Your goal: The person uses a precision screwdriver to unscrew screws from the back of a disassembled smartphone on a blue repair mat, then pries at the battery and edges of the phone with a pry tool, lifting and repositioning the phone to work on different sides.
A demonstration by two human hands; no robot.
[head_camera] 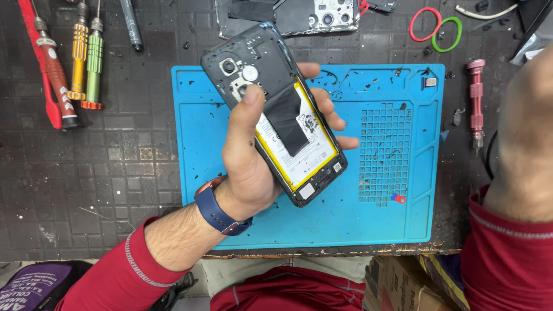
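My left hand [253, 155] grips an opened black smartphone [275, 109] above a blue repair mat [368, 213]. The phone's back is off, showing the camera module at its upper end, a white and yellow battery and a strip of black tape across it. My thumb presses on the metal shield near the camera, and my fingers wrap around the phone's right edge. A blue watch band circles that wrist. My right forearm [527, 144] rises close to the camera at the right edge, blurred; the hand itself is out of frame.
Several screwdrivers [72, 63] lie at the upper left of the dark workbench. A pink screwdriver [476, 103] lies right of the mat. Red and green rubber bands [436, 26] and another phone back panel [322, 14] are along the top. A cardboard box [403, 285] sits below.
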